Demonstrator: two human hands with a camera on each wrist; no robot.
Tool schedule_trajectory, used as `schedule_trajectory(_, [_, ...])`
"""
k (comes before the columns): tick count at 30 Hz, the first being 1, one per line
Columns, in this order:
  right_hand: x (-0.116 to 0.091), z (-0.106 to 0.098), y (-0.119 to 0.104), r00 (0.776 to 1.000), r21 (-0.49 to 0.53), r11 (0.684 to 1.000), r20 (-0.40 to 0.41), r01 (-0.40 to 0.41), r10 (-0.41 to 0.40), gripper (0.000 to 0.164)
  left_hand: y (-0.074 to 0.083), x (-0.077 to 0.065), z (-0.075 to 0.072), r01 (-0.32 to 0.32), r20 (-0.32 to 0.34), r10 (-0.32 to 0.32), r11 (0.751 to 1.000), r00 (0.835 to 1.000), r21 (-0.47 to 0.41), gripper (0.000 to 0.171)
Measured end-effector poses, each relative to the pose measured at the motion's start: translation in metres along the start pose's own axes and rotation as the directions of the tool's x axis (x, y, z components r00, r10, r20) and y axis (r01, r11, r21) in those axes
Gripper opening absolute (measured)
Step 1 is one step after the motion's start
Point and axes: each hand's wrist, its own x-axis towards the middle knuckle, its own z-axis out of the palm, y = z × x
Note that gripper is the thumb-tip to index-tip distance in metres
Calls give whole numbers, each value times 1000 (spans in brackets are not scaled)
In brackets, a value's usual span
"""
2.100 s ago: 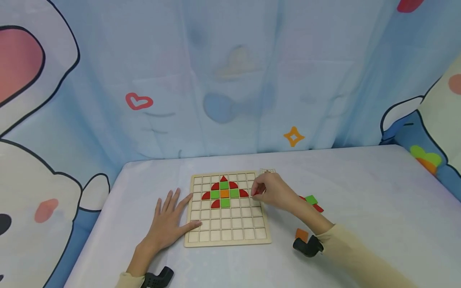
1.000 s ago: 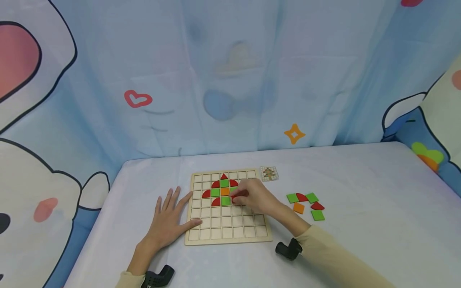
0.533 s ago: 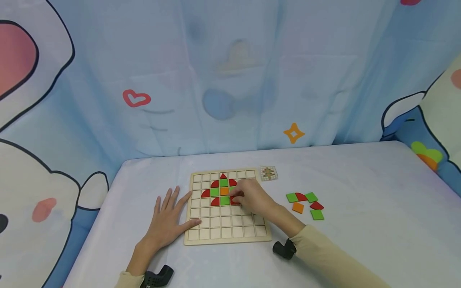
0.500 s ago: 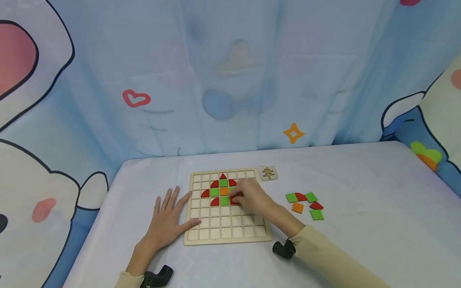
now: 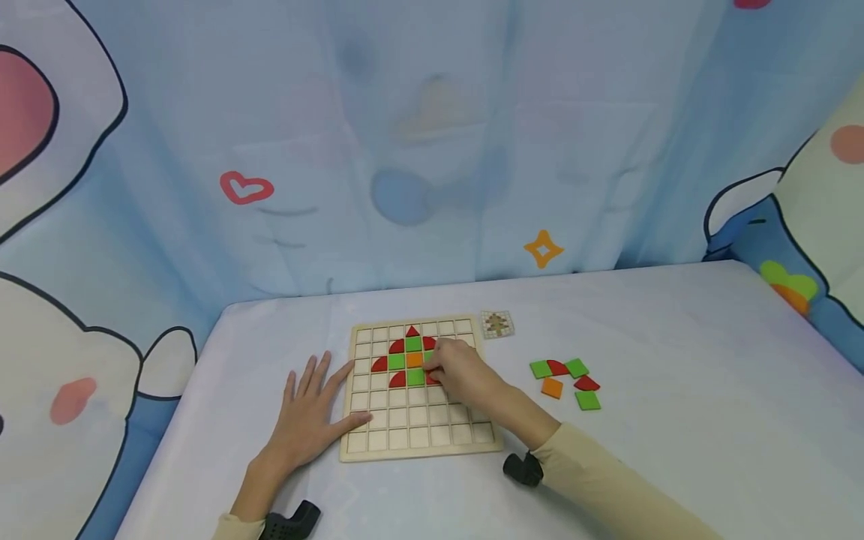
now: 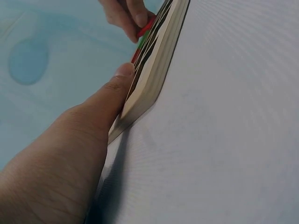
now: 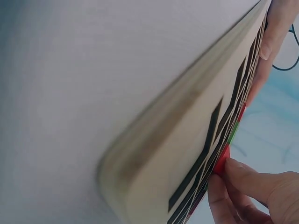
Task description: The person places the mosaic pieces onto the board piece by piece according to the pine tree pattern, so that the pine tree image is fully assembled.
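Observation:
A square wooden grid board [image 5: 400, 439] lies on the white table, with red, green and orange tiles set into its upper middle cells. My right hand [image 5: 466, 375] is over the board, pinching a red tile [image 7: 222, 161] between thumb and fingers; the tile sits tilted at the grid, right beside the lower green tile [image 5: 415, 376]. The fingers cover part of the pattern's right side. With fingers spread, my left hand [image 5: 307, 411] rests at the board's left edge, its thumb lying on the frame, as the left wrist view also shows.
Loose green, red and orange tiles lie right of the board, among them an orange square [image 5: 552, 388] and a green square [image 5: 588, 400]. A small pattern card [image 5: 497, 324] lies by the board's upper right corner. Behind the table hangs a blue printed curtain [image 5: 439, 150].
My right hand has moved left from the board's right edge to the tile pattern, carrying the red tile, and has stayed there almost still. The left hand has kept its place.

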Motion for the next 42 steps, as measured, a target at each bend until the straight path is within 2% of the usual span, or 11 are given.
schedule_trajectory(11, [0, -1, 1, 1000, 4, 1000, 1, 18, -18, 16, 0, 2, 1, 18, 13, -18, 1000, 1000, 2, 95])
schedule_trajectory(15, [-4, -5, 10, 999, 80, 997, 37, 8, -11, 19, 1, 2, 1, 16, 13, -16, 1000, 1000, 0, 94])
schedule_trajectory(18, [-9, -10, 21, 998, 163, 986, 46, 29, -37, 21, 1, 3, 1, 8, 11, -8, 1000, 1000, -1, 93])
schedule_trajectory(21, [-15, -16, 32, 997, 224, 973, 34, 57, -66, 21, 2, 4, 1, 0, 9, 0, 1000, 1000, 1, 91])
schedule_trajectory(24, [-23, -24, 43, 997, 243, 968, 6, 69, -73, 21, 2, 3, 0, -3, 9, 3, 1000, 1000, 0, 90])
schedule_trajectory(29, [-41, -47, 62, 999, 194, 981, -32, 17, -11, 22, 4, 3, 0, -6, 12, 6, 1000, 1000, -7, 90])
schedule_trajectory(36, [-71, -74, 88, 994, 82, 991, -16, -107, 108, 23, 2, 1, -1, -5, 10, 5, 1000, 1000, 25, 91])
schedule_trajectory(42, [-86, -84, 104, 993, 24, 993, -29, -117, 118, 24, 1, 0, -2, 2, 11, -3, 1000, 1000, 15, 91])
